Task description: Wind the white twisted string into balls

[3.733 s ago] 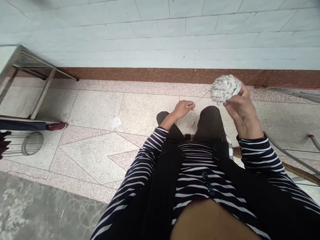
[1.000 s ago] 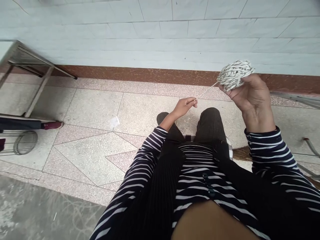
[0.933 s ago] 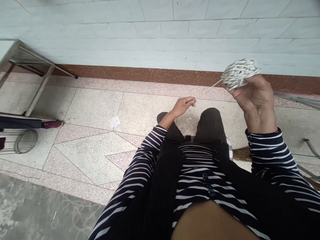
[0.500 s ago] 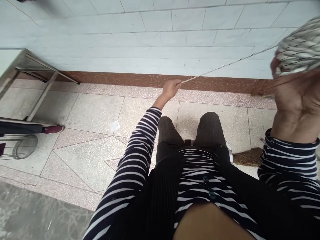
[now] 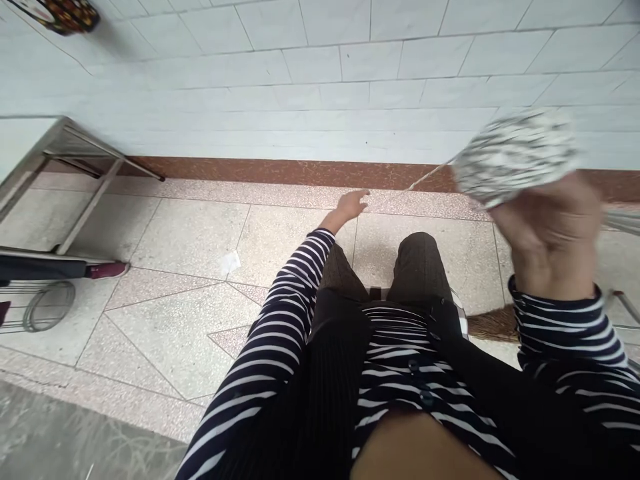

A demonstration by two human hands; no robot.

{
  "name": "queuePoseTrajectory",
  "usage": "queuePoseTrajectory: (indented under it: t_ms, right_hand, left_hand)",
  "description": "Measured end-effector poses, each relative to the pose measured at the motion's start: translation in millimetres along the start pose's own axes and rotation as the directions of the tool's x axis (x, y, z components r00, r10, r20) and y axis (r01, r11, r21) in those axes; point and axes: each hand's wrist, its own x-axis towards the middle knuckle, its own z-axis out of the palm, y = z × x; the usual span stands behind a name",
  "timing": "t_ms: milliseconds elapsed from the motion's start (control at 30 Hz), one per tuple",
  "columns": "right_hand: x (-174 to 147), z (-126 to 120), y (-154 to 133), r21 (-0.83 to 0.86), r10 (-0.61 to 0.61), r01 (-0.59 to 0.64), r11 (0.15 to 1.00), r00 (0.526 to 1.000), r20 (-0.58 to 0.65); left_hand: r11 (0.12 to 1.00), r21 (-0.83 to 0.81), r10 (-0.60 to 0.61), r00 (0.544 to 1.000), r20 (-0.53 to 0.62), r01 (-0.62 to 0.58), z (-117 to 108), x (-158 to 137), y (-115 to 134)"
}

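Tiled floor (image 5: pixel 295 230) ran along wall (image 5: pixel 320 117), edge of table (image 5: pixel 25 137) jutting in at left. Right hand (image 5: pixel 553 230) gripped blurred cord ball (image 5: pixel 517 157); left hand (image 5: pixel 349 205) hung unclasped, near cord tail (image 5: pixel 425 179).

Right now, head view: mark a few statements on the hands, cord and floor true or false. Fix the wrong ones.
1. The right hand holds the ball of cord. True.
2. Both hands hold the ball. False: the left hand is apart from it.
3. A strand runs off the ball. True.
4. Bristles show beside the left sleeve. False: the brown bristles show beside the right sleeve.
5. A white scrap lies on the floor. True.
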Motion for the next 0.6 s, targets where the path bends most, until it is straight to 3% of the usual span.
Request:
queuePoseTrajectory:
  t_ms: [67,167,233,333,433,600]
  right_hand:
    - [12.6,12.8,25.7,0.113,0.121,-0.108,0.988,0.987,-0.109]
    - [28.9,13.9,63.3,0.158,0.300,-0.282,0.946,0.948,-0.103]
    - [37.1,4.8,81.8,0.123,0.320,-0.310,0.943,0.944,-0.082]
    - [45.4,-14.2,98.0,0.061,0.287,-0.282,0.958,0.952,-0.110]
    - [48.9,-29.2,108.7,-0.081,0.199,-0.218,0.972,0.960,-0.196]
    - [49.4,-41.9,140.5,-0.321,0.112,-0.213,0.923,0.945,-0.307]
  left_hand:
    - [0.964,-0.243,0.120,0.992,0.040,-0.107,22.2,-7.2,18.8]
    - [0.780,-0.578,0.262,0.964,-0.048,-0.241,35.7,-29.0,56.2]
    - [0.662,-0.702,0.266,0.958,-0.111,-0.265,32.7,-50.5,77.9]
    - [0.573,-0.794,0.262,0.963,-0.059,-0.204,25.3,-83.4,92.5]
    - [0.589,-0.798,0.243,0.970,0.023,-0.129,27.7,-106.1,85.8]
    - [0.747,-0.660,0.204,0.973,0.107,-0.084,33.8,-128.3,66.8]
